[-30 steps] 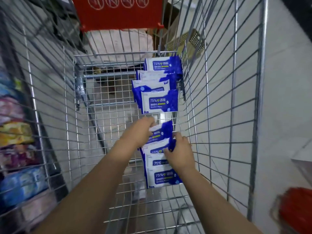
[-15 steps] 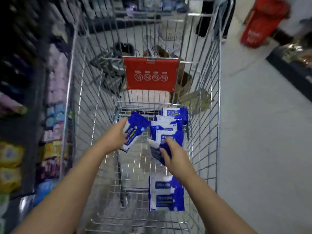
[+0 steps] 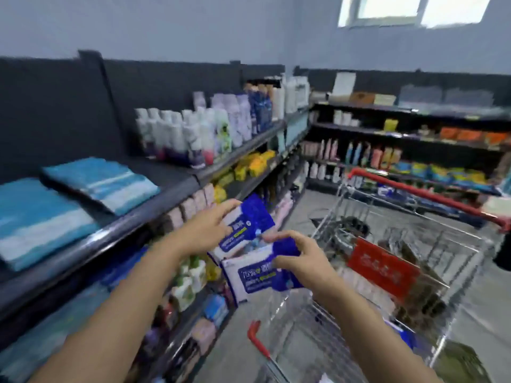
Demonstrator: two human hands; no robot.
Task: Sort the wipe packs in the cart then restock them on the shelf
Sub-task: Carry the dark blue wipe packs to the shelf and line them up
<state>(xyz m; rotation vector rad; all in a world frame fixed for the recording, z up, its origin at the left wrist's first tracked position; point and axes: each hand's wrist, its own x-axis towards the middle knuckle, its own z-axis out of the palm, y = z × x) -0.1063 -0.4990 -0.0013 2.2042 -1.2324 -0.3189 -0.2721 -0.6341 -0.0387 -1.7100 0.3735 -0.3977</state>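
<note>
I hold blue-and-white wipe packs in the air between the shelf and the cart. My left hand (image 3: 206, 230) grips one wipe pack (image 3: 246, 225) by its left side, tilted. Just below and to the right, my right hand (image 3: 298, 257) pinches a stack of wipe packs (image 3: 257, 277) by its blue top edge. The two loads touch or overlap in the middle. The wire cart (image 3: 367, 286) with its red handle stands to the right below my hands. The dark shelf unit (image 3: 177, 183) runs along my left.
Folded blue towels (image 3: 83, 189) lie on the top shelf at the left, with bottles (image 3: 199, 136) further along. Lower shelves hold packaged goods. A red sign (image 3: 383, 269) hangs inside the cart. More shelving (image 3: 414, 150) lines the far wall; grey floor lies between.
Both hands have lifted the wipe packs out of the cart and brought them together up toward the shelf. My view has swung from down into the cart up and left to the shelves.
</note>
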